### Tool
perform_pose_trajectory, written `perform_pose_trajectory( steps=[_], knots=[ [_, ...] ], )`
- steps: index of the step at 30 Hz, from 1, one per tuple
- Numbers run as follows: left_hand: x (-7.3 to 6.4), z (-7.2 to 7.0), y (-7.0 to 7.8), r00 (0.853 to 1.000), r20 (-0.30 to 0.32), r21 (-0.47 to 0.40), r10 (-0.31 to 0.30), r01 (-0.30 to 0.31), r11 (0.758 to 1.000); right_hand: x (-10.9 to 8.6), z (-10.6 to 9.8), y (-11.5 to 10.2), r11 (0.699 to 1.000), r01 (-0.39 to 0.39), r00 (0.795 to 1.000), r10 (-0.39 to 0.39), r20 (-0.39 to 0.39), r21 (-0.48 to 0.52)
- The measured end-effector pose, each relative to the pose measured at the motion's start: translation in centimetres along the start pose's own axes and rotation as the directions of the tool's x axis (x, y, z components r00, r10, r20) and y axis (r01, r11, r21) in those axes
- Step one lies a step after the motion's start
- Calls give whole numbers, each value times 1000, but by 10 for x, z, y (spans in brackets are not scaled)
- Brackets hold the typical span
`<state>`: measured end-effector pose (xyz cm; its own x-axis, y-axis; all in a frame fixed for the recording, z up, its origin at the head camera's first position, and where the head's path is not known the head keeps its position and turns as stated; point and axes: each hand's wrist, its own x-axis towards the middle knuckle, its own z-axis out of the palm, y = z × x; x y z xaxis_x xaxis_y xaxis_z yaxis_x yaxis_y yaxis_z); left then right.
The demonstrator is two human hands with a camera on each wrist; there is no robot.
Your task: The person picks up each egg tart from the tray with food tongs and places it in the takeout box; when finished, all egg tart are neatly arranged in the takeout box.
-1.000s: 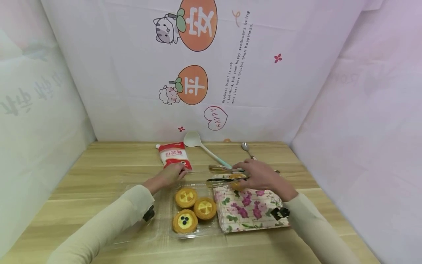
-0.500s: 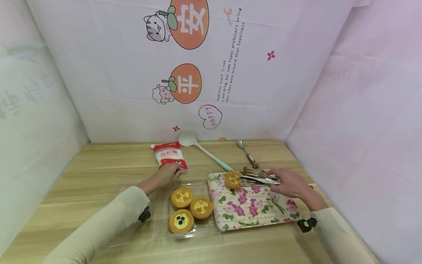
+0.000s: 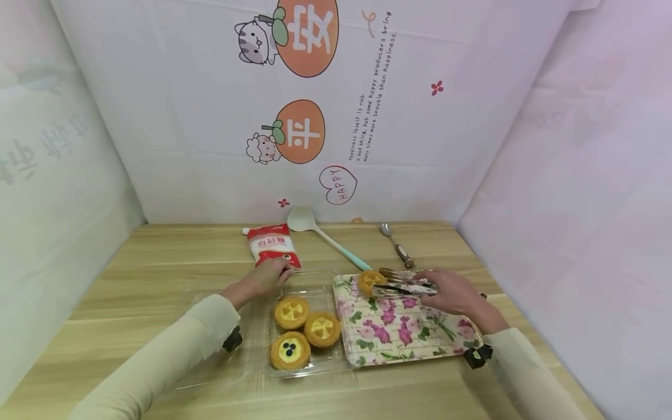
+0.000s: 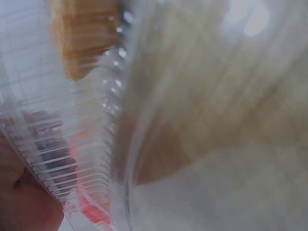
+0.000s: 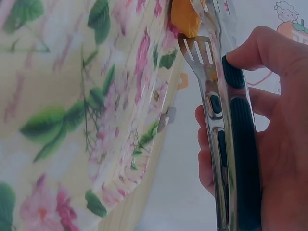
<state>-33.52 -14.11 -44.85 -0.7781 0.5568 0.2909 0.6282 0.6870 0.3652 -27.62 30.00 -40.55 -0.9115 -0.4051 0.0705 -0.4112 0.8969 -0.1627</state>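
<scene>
My right hand (image 3: pixel 452 290) grips metal tongs (image 5: pixel 226 115) with dark green grips, thumb on one arm and fingers round the other. The slotted ends lie beside a yellow-topped tart (image 3: pixel 370 283) on the far left corner of the floral tray (image 3: pixel 367 344). In the right wrist view, that tart (image 5: pixel 186 18) shows at the tong tips. My left hand (image 3: pixel 265 279) holds the far edge of the clear plastic container (image 3: pixel 320 368), fingers curled. Three tarts stay in it, one of them a blueberry-topped tart (image 3: pixel 290 350). The left wrist view shows ribbed plastic close up, with fingers (image 4: pixel 29 207) behind it.
A red and white sugar bag (image 3: pixel 273 244) lies just beyond my left hand. Behind the tray lie a white ladle (image 3: pixel 331 242) with a mint handle and a small spoon (image 3: pixel 397 245) with a brown handle. White printed cloth walls (image 3: pixel 236 186) surround the wooden table (image 3: pixel 178 251).
My right hand first draws the tongs rightward off the tart, then brings them slightly back left towards it. The tart stays on the tray corner. My left hand keeps its place.
</scene>
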Motion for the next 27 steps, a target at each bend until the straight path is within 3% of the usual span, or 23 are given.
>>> perform_pose_trajectory(
  steps=[5, 10, 13, 16, 21, 27],
  knots=[
    [1, 1, 1, 999, 23, -8, -29, 30, 1000, 0, 1, -2, 999, -27, 1000, 26, 13, 27],
    [1, 0, 1, 999, 26, -9, -36, 36, 999, 0, -6, -13, 999, -9, 999, 11, -45, 38],
    [1, 1, 1, 999, 29, -9, -38, 39, 999, 1, -12, -28, 999, 23, 995, -20, -102, 29],
    [0, 2, 0, 999, 34, -7, -42, 42, 999, 6, -18, -47, 995, 99, 985, -97, -140, 9],
    [0, 2, 0, 999, 29, -8, -39, 39, 999, 19, -27, -83, 970, 220, 963, -233, -131, -106],
    [0, 0, -1, 999, 21, 0, -28, 28, 1000, 36, -38, -120, 911, 263, 956, -291, -43, -318]
  ],
)
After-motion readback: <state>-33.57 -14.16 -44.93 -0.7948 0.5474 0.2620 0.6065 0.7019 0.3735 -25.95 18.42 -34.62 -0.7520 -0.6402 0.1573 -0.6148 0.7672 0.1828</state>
